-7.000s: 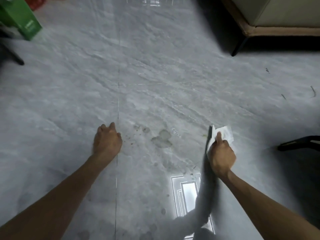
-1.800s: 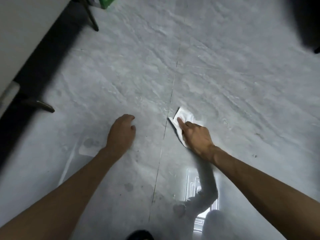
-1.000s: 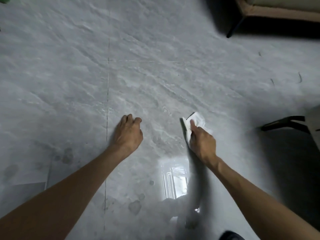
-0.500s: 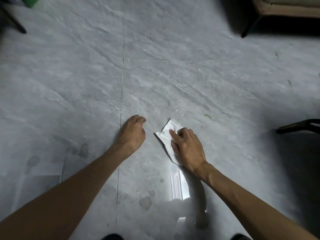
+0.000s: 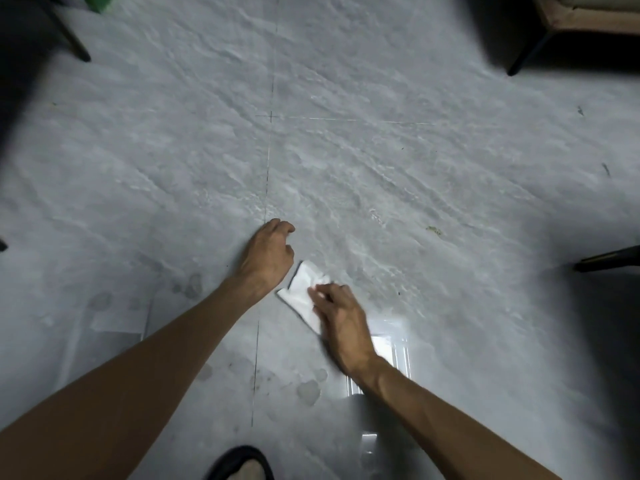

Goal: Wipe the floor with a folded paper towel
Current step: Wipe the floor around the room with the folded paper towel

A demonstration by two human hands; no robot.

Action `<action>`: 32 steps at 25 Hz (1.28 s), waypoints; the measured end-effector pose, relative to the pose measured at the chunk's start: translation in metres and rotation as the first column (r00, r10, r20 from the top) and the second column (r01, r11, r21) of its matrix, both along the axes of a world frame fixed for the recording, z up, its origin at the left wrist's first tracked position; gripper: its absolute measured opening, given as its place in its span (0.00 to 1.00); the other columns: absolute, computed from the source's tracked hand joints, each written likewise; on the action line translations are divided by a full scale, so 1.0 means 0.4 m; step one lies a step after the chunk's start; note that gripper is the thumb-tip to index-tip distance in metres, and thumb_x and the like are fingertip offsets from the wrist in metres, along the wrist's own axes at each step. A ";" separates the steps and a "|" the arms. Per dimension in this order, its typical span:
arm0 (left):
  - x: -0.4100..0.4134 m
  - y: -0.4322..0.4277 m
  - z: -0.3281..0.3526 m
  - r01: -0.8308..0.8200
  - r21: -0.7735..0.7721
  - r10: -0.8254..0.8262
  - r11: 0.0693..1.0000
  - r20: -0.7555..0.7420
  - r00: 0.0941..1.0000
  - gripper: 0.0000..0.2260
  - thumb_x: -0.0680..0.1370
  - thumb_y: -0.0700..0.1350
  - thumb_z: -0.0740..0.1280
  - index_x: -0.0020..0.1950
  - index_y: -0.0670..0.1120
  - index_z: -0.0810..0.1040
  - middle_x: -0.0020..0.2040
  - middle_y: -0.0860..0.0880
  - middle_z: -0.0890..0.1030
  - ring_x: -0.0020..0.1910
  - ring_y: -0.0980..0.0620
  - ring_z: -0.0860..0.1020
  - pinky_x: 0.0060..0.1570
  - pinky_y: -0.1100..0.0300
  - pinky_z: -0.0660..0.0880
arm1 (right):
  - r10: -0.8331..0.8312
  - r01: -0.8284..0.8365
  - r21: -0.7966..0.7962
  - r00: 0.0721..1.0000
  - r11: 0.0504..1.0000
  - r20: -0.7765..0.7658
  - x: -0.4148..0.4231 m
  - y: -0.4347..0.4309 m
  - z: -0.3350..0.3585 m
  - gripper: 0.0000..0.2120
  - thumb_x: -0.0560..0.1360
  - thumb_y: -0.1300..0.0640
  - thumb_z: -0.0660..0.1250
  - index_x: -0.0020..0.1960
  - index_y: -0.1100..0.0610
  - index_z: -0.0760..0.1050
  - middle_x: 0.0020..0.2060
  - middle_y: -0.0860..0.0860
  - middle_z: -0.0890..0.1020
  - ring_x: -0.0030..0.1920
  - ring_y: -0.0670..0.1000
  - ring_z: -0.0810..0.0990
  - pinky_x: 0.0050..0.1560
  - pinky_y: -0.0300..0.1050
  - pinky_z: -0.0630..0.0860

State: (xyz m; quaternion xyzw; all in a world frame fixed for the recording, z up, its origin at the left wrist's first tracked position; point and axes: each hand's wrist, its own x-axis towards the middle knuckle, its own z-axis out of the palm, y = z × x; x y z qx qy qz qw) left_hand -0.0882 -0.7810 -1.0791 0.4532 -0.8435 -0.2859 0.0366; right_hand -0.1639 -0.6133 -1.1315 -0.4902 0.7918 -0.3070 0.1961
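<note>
A folded white paper towel (image 5: 300,293) lies flat on the grey marble-look floor (image 5: 346,161), just right of a tile seam. My right hand (image 5: 341,322) lies on its near half and presses it down, covering that part. My left hand (image 5: 269,255) is propped on the floor right beside the towel's far left corner, its fingers curled under and holding nothing.
Dull stains mark the floor near me (image 5: 308,392) and to the left (image 5: 194,286); a yellowish speck (image 5: 433,230) lies to the right. Dark furniture legs stand at top right (image 5: 526,53), right (image 5: 609,259) and top left (image 5: 74,43). My shoe (image 5: 242,465) shows at the bottom.
My right hand has slid the towel toward me and to the left, close up against my left hand. The left hand stayed planted at the tile seam.
</note>
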 end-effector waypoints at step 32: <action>0.210 -0.089 0.077 -0.421 0.521 0.603 0.743 -0.246 0.759 0.13 0.79 0.44 0.63 0.63 0.46 0.76 0.61 0.46 0.79 0.60 0.51 0.76 0.60 0.63 0.69 | -0.270 0.087 0.262 0.112 0.961 0.956 0.006 -0.178 0.124 0.13 0.78 0.68 0.58 0.43 0.64 0.81 0.33 0.53 0.82 0.30 0.48 0.80 0.31 0.37 0.76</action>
